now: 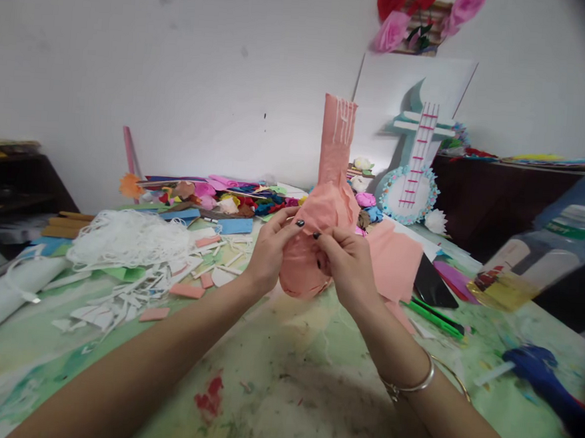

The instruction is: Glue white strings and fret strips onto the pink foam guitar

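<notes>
In the middle of the head view, a pink paper-covered guitar-shaped craft (323,204) is held upright above the table. White lines of glue or string run down the top of its neck. My left hand (273,248) grips the round body from the left, thumb on its front. On the right side, my right hand (344,259) pinches the crinkled pink paper at the lower body with thumb and forefinger. The back of the craft and the fingers behind it are hidden.
White paper strings (128,241) and scraps lie left. Sheets of pink paper (394,259), a green cutter (436,317), a blue glue gun (537,369) and a plastic bottle (535,259) are right. A finished guitar-shaped craft (411,187) leans against the wall behind.
</notes>
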Available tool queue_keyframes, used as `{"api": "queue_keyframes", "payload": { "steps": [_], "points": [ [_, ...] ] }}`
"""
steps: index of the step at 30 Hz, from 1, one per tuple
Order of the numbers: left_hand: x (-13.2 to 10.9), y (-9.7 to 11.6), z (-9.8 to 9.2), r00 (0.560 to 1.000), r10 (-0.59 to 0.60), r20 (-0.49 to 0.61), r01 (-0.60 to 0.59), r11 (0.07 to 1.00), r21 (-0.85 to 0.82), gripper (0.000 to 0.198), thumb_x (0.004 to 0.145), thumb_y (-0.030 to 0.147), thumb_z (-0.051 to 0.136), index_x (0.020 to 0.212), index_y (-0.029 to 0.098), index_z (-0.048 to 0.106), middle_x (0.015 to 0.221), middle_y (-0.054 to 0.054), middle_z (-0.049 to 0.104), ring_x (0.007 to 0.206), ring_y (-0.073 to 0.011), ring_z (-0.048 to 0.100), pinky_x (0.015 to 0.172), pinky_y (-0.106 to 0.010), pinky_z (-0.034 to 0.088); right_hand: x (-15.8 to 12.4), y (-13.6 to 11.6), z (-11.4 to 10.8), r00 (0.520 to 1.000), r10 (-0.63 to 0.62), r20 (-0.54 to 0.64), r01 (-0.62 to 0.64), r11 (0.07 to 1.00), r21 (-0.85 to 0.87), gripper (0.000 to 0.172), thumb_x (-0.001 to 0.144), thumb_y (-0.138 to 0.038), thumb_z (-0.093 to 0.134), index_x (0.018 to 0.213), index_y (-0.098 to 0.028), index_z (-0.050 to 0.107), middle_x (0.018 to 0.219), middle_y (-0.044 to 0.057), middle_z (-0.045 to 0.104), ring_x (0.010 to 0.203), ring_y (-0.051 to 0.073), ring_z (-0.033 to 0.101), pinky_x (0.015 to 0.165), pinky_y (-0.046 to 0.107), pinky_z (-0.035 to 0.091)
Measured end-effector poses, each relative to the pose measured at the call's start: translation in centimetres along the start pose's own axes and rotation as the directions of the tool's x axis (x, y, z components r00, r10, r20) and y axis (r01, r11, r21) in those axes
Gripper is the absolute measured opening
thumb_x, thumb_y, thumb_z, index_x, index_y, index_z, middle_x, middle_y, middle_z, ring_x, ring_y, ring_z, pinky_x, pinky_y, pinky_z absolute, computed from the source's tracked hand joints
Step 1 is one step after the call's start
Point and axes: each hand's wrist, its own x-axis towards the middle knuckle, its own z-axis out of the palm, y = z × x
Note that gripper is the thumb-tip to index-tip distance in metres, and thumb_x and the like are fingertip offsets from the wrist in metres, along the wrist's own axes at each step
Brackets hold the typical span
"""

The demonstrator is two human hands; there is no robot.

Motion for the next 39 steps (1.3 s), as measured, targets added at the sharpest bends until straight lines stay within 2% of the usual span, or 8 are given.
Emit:
{"api": "queue_keyframes", "payload": {
  "steps": [4, 10, 17, 24, 27, 31, 32, 39],
  "points": [
    [0.6, -0.4, -0.6, 1.0, 0.001, 0.0, -0.001, 1.0, 0.003, 0.022, 0.077, 0.024, 0.06, 0.098, 0.019, 0.063, 0.093, -0.002, 0.067, 0.087, -0.017, 0.062, 0.078, -0.027, 0.048, 0.5, -0.2, -0.7, 0.989, -0.01, -0.149, 0.039, 0.98, 0.194, 0.023, 0.075, -0.02, 0.057, 0.053, -0.019, 0.049, 0.042, -0.008, 0.041, 0.037, 0.005, 0.031, 0.037, 0.02, 0.021],
    [1.5, -0.9, -1.7, 0.999, 0.018, 0.051, -0.025, 0.992, 0.125, 0.036, 0.072, 0.026, 0.068, 0.106, 0.019, 0.061, 0.107, -0.005, 0.066, 0.096, -0.0191, 0.061, 0.083, -0.028, 0.048, 1.5, -0.9, -2.6, 0.924, -0.167, -0.343, 0.3, 0.873, 0.384, 0.018, 0.078, -0.019, 0.064, 0.064, -0.019, 0.053, 0.055, -0.006, 0.048, 0.043, 0.005, 0.035, 0.042, 0.019, 0.029],
    [3.3, -1.7, -4.1, 0.99, -0.058, 0.131, 0.042, 0.992, 0.122, 0.051, 0.066, 0.028, 0.074, 0.115, 0.019, 0.06, 0.122, -0.009, 0.062, 0.109, -0.0237, 0.059, 0.094, -0.035, 0.046, 3.1, -1.9, -7.7, 0.759, -0.302, -0.577, 0.532, 0.799, 0.28, 0.016, 0.078, -0.017, 0.065, 0.064, -0.019, 0.06, 0.062, -0.005, 0.056, 0.046, 0.004, 0.037, 0.045, 0.017, 0.037],
    [4.0, -2.7, -5.7, 0.983, -0.163, -0.084, 0.169, 0.983, 0.067, 0.044, 0.058, 0.023, 0.076, 0.099, 0.015, 0.064, 0.102, -0.007, 0.07, 0.096, -0.0255, 0.063, 0.088, -0.039, 0.049, 3.2, -1.5, -8.3, 0.699, -0.374, -0.61, 0.583, 0.791, 0.183, 0.001, 0.072, -0.018, 0.072, 0.072, -0.019, 0.071, 0.063, -0.002, 0.064, 0.051, 0.005, 0.052, 0.053, 0.02, 0.047],
    [4.4, -2.9, -6.4, 0.974, -0.139, -0.177, 0.146, 0.989, 0.028, 0.043, 0.057, 0.021, 0.076, 0.097, 0.016, 0.064, 0.098, -0.006, 0.071, 0.091, -0.0237, 0.065, 0.084, -0.038, 0.051, 2.7, -1.2, -7.2, 0.729, -0.327, -0.602, 0.512, 0.844, 0.162, 0.007, 0.069, -0.017, 0.073, 0.075, -0.02, 0.073, 0.065, -0.003, 0.068, 0.053, 0.007, 0.059, 0.053, 0.021, 0.051],
    [5.3, -2.6, -7.3, 0.96, -0.074, -0.268, 0.073, 0.997, -0.014, 0.043, 0.057, 0.019, 0.075, 0.099, 0.017, 0.064, 0.104, -0.007, 0.07, 0.094, -0.0225, 0.065, 0.085, -0.036, 0.053, 1.8, 1.3, -4.5, 0.956, 0.0, -0.295, 0.031, 0.995, 0.1, 0.011, 0.063, -0.014, 0.074, 0.072, -0.019, 0.075, 0.061, -0.001, 0.071, 0.054, 0.013, 0.065, 0.057, 0.027, 0.056],
    [5.4, -2.4, -7.5, 0.959, -0.066, -0.276, 0.061, 0.998, -0.026, 0.043, 0.057, 0.018, 0.074, 0.099, 0.017, 0.064, 0.106, -0.006, 0.07, 0.095, -0.0225, 0.065, 0.086, -0.036, 0.053, 1.6, 2.2, -3.7, 0.975, 0.072, -0.212, -0.06, 0.996, 0.063, 0.01, 0.059, -0.012, 0.076, 0.068, -0.017, 0.075, 0.059, 0.001, 0.07, 0.054, 0.015, 0.066, 0.056, 0.029, 0.056],
    [5.8, -1.5, -7.8, 0.961, -0.062, -0.268, 0.049, 0.997, -0.055, 0.039, 0.059, 0.016, 0.074, 0.097, 0.017, 0.066, 0.104, -0.007, 0.071, 0.091, -0.0221, 0.066, 0.085, -0.037, 0.054, 0.7, 6.0, -1.2, 0.974, 0.133, -0.181, -0.151, 0.984, -0.09, 0.012, 0.062, -0.014, 0.074, 0.072, -0.021, 0.075, 0.061, 0.001, 0.071, 0.059, 0.019, 0.067, 0.063, 0.033, 0.054]
  ]
}}
